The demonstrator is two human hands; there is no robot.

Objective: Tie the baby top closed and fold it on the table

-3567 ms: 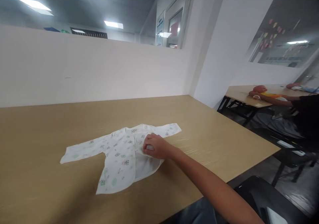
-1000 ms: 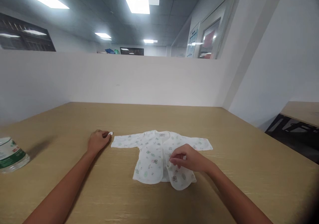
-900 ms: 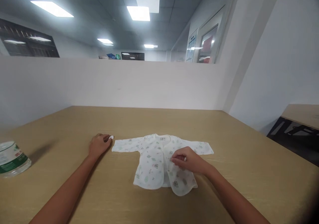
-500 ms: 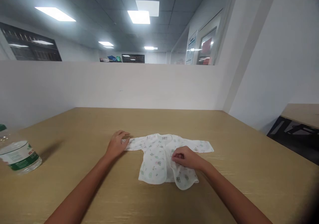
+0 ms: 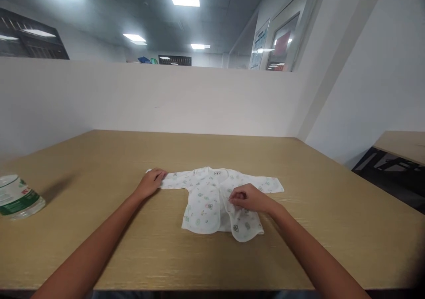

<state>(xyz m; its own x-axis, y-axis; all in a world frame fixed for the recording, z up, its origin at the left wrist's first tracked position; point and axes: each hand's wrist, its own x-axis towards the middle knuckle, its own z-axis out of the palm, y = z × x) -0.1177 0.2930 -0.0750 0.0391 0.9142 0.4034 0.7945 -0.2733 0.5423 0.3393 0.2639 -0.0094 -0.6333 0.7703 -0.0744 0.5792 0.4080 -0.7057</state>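
Note:
A small white baby shirt (image 5: 202,206) with a scattered print lies spread on the table, its front parted and both sleeves stretched out sideways. My left hand (image 5: 151,183) rests on the left sleeve, fingers laid over the cloth, with the cuff's tip showing past the knuckles. Over the shirt's right front panel, my right hand (image 5: 247,198) is closed in a pinch at the panel's inner edge, where the fabric is slightly raised. The fingertips of this hand are partly hidden.
A clear plastic bottle (image 5: 20,198) with a green and white label stands at the left edge of view. The wooden table (image 5: 199,263) ends at a low white partition (image 5: 192,99). Another table (image 5: 403,146) is at far right.
My left hand has moved outward along the left sleeve, which now reaches further left and lies straighter. My right hand keeps its pinch on the front panel. The view has tilted down.

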